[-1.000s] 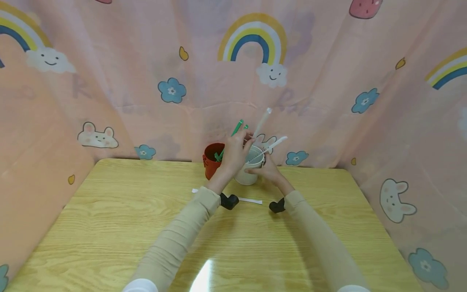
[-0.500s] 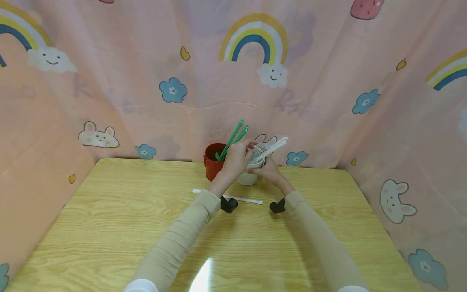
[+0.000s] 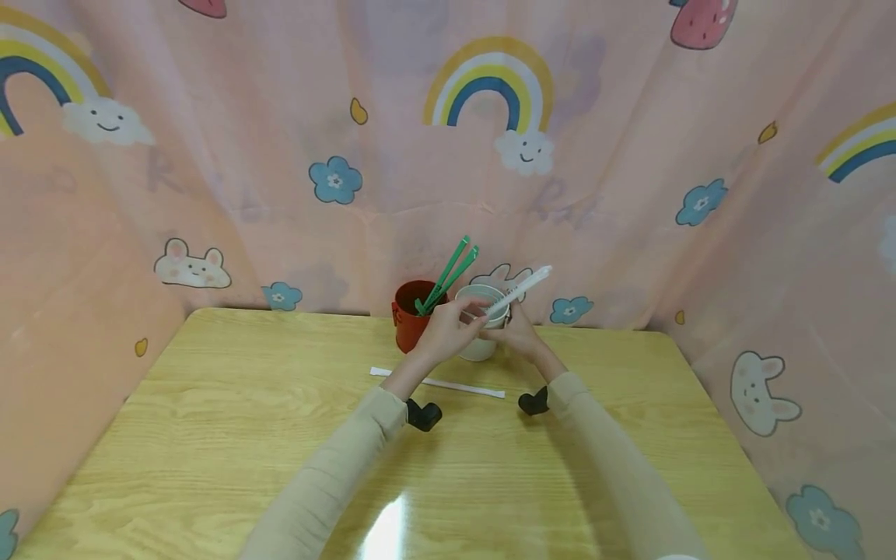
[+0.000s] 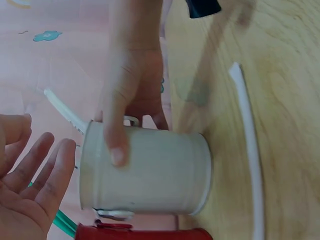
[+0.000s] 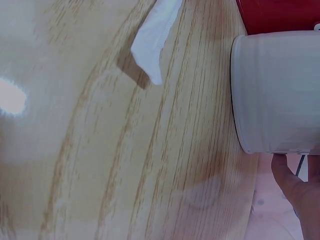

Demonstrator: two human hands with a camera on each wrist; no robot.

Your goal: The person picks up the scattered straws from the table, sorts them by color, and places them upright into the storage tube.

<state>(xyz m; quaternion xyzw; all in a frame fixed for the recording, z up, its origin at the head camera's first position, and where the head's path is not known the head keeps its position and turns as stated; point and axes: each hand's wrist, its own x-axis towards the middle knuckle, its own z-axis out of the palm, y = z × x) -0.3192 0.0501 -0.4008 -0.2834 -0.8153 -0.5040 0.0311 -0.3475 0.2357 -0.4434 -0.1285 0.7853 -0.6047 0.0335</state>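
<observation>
A white metal bucket (image 3: 478,346) stands at the far edge of the table, with white wrapped straws (image 3: 526,285) leaning out to the right. My right hand (image 3: 521,333) holds the bucket from its right side; in the left wrist view its thumb (image 4: 118,150) lies along the wall. My left hand (image 3: 451,330) is just in front of the rim, its fingers loosely bent and nothing in them, as the left wrist view shows. Close on the left is a red bucket (image 3: 408,330) holding green wrapped straws (image 3: 448,276).
Another white wrapped straw (image 3: 462,386) lies across the table (image 3: 280,435) in front of the buckets. A patterned pink curtain (image 3: 392,233) hangs right behind the table's far edge. Black wrist mounts (image 3: 423,416) hang under both forearms.
A white straw that my left hand held upright has dropped into the white bucket beside the other one. My left hand has let go and come down and back from the rim. Right hand stays.
</observation>
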